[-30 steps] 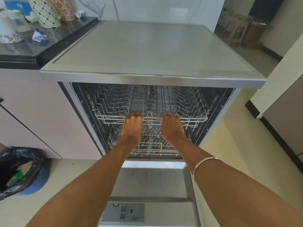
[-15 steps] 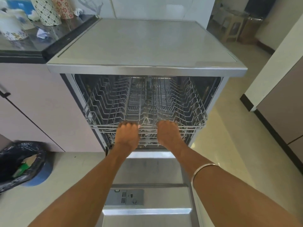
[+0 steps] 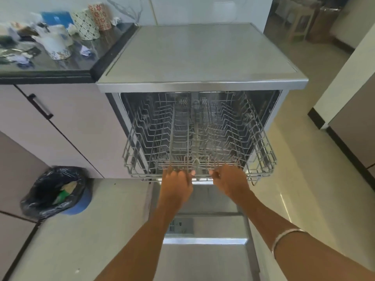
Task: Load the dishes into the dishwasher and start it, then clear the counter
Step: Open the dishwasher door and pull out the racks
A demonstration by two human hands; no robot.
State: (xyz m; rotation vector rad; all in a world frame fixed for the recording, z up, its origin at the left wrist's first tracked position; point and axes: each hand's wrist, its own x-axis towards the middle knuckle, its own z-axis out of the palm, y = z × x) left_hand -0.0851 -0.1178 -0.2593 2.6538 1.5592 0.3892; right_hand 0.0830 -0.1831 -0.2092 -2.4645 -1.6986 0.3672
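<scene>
Gripping the Rack's Front Rail

Curling both hands over the front rail, the left hand (image 3: 176, 186) and right hand (image 3: 230, 182) grasp the empty grey wire rack (image 3: 199, 138), drawn partly out of the steel dishwasher (image 3: 203, 57). Stiff and light, it likely rolls easily; patterned ceramic dishes (image 3: 86, 24), fragile, wait at the counter's back edge.

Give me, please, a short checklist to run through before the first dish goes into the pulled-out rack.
1. Grey wire upper rack pulled out of the steel dishwasher: ok.
2. Rack empty: ok.
3. Dishwasher door folded down: ok.
4. Left hand and right hand off the rack's front rail: cannot tell, blurred.
5. Patterned cups waiting on the black counter: ok.
</scene>
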